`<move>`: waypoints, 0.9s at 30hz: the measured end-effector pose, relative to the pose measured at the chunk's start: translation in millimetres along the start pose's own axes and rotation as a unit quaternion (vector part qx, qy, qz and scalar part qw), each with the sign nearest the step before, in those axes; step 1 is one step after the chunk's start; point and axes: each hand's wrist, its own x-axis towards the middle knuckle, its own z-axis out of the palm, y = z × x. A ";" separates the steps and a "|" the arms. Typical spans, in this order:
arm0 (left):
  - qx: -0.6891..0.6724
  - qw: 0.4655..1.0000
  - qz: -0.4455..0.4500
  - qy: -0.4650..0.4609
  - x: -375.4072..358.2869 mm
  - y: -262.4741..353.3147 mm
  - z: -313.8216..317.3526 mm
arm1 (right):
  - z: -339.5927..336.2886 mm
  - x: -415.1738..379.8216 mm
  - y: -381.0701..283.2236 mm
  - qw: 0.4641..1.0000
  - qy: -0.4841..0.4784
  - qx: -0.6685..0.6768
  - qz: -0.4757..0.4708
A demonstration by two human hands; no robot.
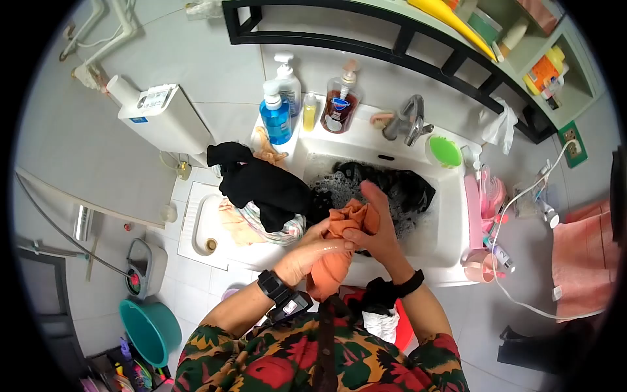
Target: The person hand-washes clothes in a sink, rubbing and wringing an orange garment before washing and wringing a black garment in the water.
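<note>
1. Two bare hands hold an orange cloth between them, above the near edge of the white sink.
2. The left hand wraps the middle of the cloth from the left, its grip narrow; the right hand holds the far part from the right, thumb laid across the fabric and fingers stretched more openly toward the far side.
3. Both hands touch the cloth, so neither has a gap to cross; the left is nearer the hanging near end, the right nearer the bunched far end.
4. The cloth's long axis slants from far right to near left; the crumpled end points far, toward the basin, and the smoother end drops near, toward the floral shirt.
5. Just beyond the hands, a black garment lies in sudsy water, to the far right of the cloth.
6. To the left, another dark garment is heaped on a striped cloth; the faucet stands at the far right.
</note>
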 end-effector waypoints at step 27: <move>0.485 0.847 -0.040 0.213 30.1 -23.7 19.4 | 1.2 44.2 45.5 0.904 -0.104 -0.398 0.119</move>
